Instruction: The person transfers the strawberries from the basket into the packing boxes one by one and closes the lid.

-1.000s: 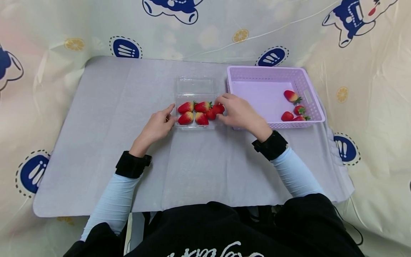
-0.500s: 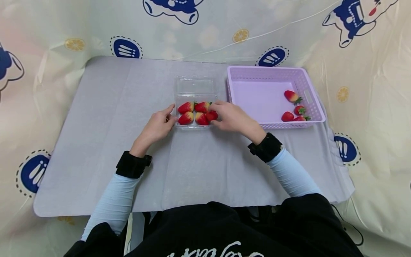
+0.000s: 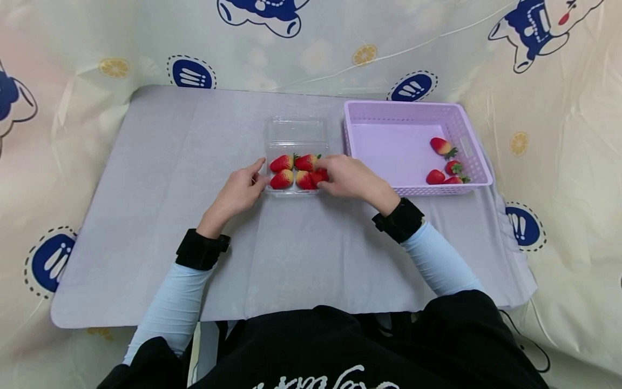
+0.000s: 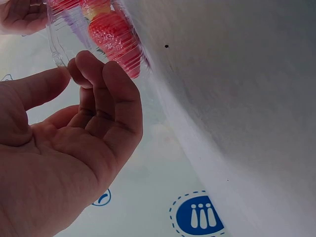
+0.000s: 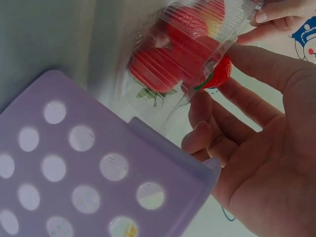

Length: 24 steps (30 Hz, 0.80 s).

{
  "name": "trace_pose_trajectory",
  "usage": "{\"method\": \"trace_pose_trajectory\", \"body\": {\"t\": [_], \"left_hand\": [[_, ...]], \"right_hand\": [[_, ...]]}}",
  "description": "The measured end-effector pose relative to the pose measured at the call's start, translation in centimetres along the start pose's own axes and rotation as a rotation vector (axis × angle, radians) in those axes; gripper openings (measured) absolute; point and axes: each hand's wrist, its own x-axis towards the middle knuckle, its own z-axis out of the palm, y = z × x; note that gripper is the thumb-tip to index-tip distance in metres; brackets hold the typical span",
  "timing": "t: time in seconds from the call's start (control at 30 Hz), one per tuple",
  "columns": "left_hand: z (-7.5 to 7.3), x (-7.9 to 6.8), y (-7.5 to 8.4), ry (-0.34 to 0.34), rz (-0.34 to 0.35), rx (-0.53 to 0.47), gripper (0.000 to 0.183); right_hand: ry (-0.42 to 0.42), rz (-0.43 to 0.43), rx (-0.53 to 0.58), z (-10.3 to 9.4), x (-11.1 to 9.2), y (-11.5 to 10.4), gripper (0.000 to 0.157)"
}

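An open clear plastic clamshell box [image 3: 297, 131] lies on the table, its lid folded back at the far side. Several red strawberries [image 3: 281, 179] with pale yellow shoulders sit in its near half. My left hand [image 3: 238, 189] pinches the box's left rim between thumb and fingers, as the left wrist view shows. At the right end my right hand [image 3: 351, 177] grips a strawberry [image 5: 220, 73] over the box rim, a green leaf showing beside it. The right hand's fingers partly hide that strawberry in the head view.
Close to the right of the box stands a purple plastic basket [image 3: 404, 190] with holed walls. Several more strawberries [image 3: 441, 145] lie in its right part. A grey cloth covers the table [image 3: 291, 259], and a printed curtain [image 3: 311, 59] hangs behind.
My right hand has moved left with the strawberry, from over the box's right edge into its right end, then slightly nearer the other strawberries. The left hand stays on the box.
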Motion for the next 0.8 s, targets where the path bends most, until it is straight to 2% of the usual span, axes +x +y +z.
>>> {"method": "trace_pose_trajectory", "body": {"t": [0.27,0.47,0.6,0.8], "left_hand": [[-0.05,0.08,-0.03,-0.001,0.005,0.004,0.062],[-0.09,0.04,0.00,-0.007,-0.001,-0.004,0.063],[-0.17,0.09,0.07,-0.007,-0.001,-0.007,0.063],[-0.17,0.09,0.07,-0.015,-0.006,-0.007,0.064]], "right_hand": [[-0.023,0.011,0.028,-0.11,0.08,-0.02,0.036],[-0.049,-0.002,0.019,-0.21,-0.09,-0.08,0.018],[-0.045,-0.022,0.022,-0.19,-0.11,0.07,0.013],[-0.046,-0.039,0.016,-0.05,-0.01,0.21,0.018]]}}
